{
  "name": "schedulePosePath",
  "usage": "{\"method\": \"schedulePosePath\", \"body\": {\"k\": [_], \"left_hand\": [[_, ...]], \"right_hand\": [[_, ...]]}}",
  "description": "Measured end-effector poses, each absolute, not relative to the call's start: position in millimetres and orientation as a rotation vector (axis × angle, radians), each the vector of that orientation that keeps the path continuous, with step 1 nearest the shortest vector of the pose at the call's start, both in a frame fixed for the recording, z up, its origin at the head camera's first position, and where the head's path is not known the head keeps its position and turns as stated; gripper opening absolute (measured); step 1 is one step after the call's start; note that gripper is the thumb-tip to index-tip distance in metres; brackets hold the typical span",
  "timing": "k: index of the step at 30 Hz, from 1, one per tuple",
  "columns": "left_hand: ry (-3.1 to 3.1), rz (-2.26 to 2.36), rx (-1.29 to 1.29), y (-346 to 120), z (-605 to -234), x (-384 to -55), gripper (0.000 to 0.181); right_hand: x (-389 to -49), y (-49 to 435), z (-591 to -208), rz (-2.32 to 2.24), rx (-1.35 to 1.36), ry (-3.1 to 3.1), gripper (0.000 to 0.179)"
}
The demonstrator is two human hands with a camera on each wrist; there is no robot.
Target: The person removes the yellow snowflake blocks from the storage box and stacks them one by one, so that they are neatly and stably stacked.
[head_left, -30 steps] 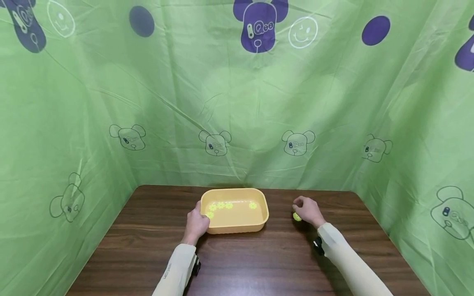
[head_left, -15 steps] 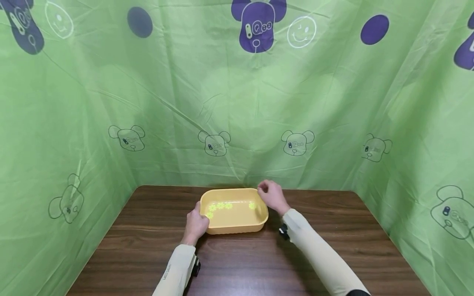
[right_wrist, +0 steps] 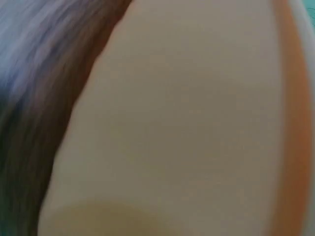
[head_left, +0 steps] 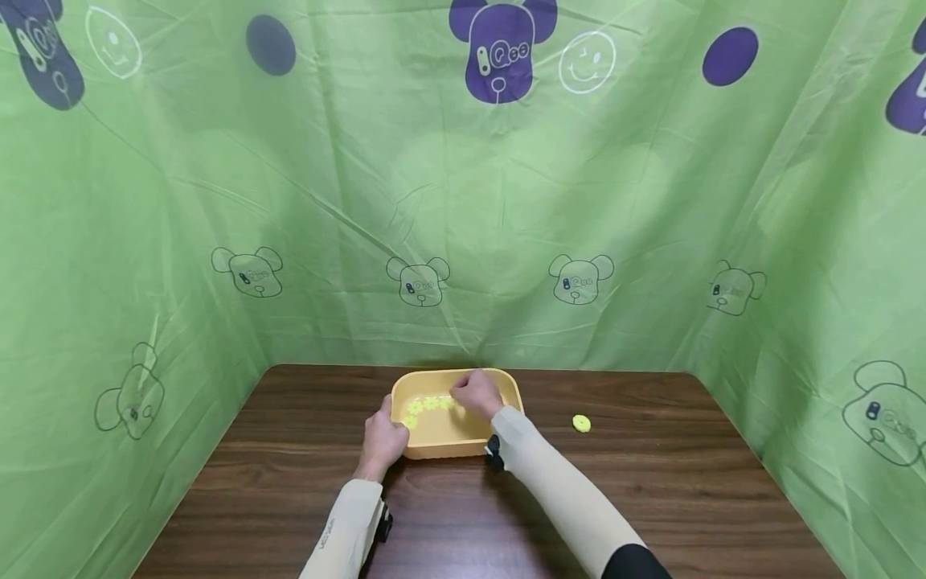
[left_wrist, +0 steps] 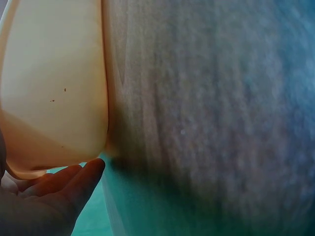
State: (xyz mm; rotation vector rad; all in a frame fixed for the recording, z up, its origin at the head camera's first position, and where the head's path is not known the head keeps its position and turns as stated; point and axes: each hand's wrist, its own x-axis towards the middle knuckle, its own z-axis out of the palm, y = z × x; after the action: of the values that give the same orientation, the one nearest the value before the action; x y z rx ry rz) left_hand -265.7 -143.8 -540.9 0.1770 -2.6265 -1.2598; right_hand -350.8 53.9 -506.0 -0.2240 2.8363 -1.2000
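Note:
A shallow yellow plastic tray (head_left: 463,450) with rounded corners stands on the table. My left hand (head_left: 383,438) grips its left end, the thumb at the rim. In the left wrist view the fingers (left_wrist: 88,182) lie against the tray's outside (left_wrist: 54,98). Several small yellow-green flower-shaped pieces (head_left: 432,403) lie inside, towards the left and back. Over the tray's right half is my right hand (head_left: 479,392), fingers curled and pointing left; whether they hold anything is hidden. The right wrist view shows only blurred tray wall (right_wrist: 172,113) and table.
One more yellow-green flower-shaped piece (head_left: 581,423) lies on the dark wooden table (head_left: 651,466), right of the tray. A green printed curtain (head_left: 499,185) hangs close behind the table and along both sides.
My right hand has moved left from beside the loose piece, past the tray's right rim, to above its inside. It now covers the tray's rightmost flower-shaped piece. My left hand stays put.

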Motion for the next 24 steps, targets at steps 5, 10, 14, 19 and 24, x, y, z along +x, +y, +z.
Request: {"method": "schedulePosePath", "body": {"k": [5, 10, 14, 19, 24], "left_hand": [[-2.626, -1.266, 0.176, -145, -541, -266, 0.073], [-2.63, -1.263, 0.169, -144, -543, -266, 0.073], [-2.626, -1.263, 0.164, -144, -543, -266, 0.072], [-2.613, -1.253, 0.16, -145, -543, -267, 0.071], [-2.631, -1.265, 0.17, -145, -542, -266, 0.073]], "right_hand": [[-350, 40, -512, -1.113, -0.107, 2.794, 0.046], [-349, 31, -517, -0.922, -0.031, 2.857, 0.048], [-349, 28, -520, -0.779, -0.002, 2.905, 0.045], [-351, 28, -522, -0.817, -0.036, 2.903, 0.042], [-352, 31, -526, -0.867, -0.075, 2.877, 0.043]]}}
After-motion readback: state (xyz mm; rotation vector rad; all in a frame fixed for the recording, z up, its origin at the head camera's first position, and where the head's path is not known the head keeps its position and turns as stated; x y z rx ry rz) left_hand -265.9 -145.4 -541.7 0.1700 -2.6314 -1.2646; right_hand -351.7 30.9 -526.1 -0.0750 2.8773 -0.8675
